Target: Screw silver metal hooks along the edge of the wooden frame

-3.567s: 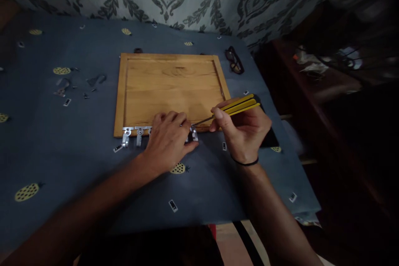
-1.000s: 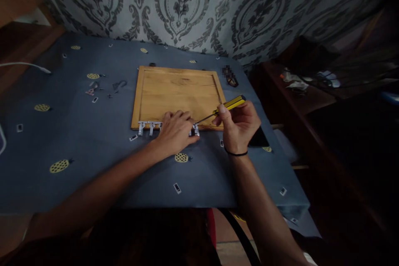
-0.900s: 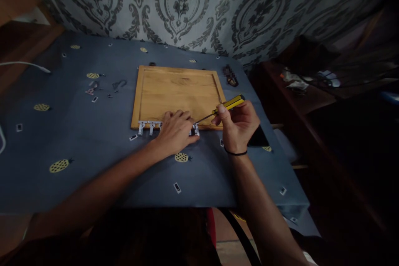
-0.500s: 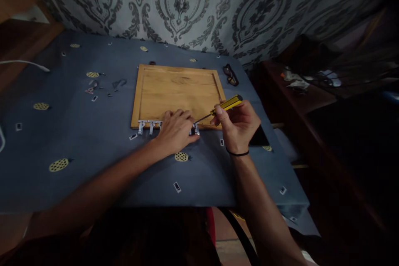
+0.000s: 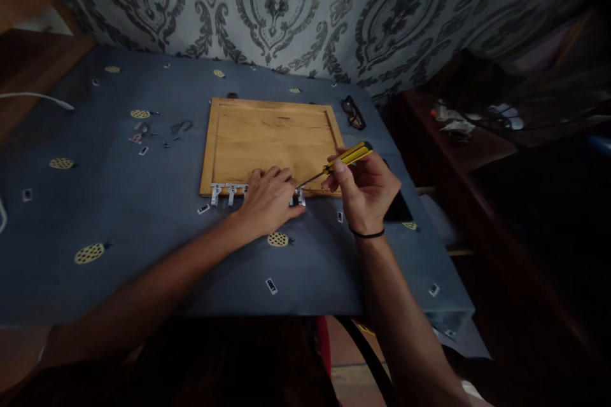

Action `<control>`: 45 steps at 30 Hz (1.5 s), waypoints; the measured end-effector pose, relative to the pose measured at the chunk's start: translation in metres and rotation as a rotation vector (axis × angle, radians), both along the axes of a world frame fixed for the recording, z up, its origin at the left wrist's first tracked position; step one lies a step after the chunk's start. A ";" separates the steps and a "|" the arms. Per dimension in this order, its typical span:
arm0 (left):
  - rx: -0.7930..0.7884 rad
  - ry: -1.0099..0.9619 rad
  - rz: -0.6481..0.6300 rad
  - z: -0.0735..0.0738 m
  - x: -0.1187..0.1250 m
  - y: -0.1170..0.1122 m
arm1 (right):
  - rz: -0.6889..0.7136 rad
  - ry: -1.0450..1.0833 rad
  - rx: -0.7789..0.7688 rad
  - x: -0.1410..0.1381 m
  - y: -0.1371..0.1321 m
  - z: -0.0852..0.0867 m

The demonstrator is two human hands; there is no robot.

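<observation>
A wooden panel (image 5: 274, 140) with a raised frame lies flat on the table, silver metal hinges (image 5: 231, 194) in a row along its near edge. Over that edge lies my left hand (image 5: 270, 200); its fingers bend onto the wood, and thumb and forefinger close around a silver hinge (image 5: 300, 196), hiding part of the row. My right hand (image 5: 370, 187) is closed around the yellow and black handle of a screwdriver (image 5: 351, 156). The screwdriver slants down to the left, its tip at the hinge beside my left forefinger. The exact contact is too small to make out.
Loose small metal parts and screws (image 5: 167, 143) lie left of the panel. Black glasses (image 5: 353, 113) are at the back right, and a dark flat object (image 5: 398, 208) sits partly behind my right hand. A white cable (image 5: 42, 96) reaches in from the left.
My right hand has shifted very slightly to the right, its grip on the screwdriver handle a little changed. My left hand and the panel stay in place.
</observation>
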State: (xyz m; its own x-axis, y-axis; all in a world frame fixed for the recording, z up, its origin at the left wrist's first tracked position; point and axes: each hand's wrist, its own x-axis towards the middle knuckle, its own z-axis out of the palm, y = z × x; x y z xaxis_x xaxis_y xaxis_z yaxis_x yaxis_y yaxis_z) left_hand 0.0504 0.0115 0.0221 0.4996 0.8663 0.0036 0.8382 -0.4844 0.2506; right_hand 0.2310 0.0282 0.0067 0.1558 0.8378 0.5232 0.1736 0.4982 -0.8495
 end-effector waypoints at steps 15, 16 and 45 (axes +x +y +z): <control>0.038 -0.021 -0.012 -0.007 -0.001 0.000 | 0.022 -0.066 -0.038 0.001 0.000 0.002; 0.038 -0.020 -0.011 -0.007 -0.001 0.000 | 0.020 -0.051 -0.037 0.000 0.002 0.001; 0.055 -0.030 -0.009 -0.008 -0.002 0.000 | -0.140 -0.020 0.107 -0.002 0.002 -0.001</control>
State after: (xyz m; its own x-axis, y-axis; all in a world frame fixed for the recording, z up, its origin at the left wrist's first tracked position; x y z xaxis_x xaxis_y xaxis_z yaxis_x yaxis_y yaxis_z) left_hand 0.0485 0.0116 0.0138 0.5066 0.8596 0.0664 0.8260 -0.5060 0.2484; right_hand 0.2292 0.0300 0.0060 0.2554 0.7479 0.6128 0.2639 0.5558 -0.7883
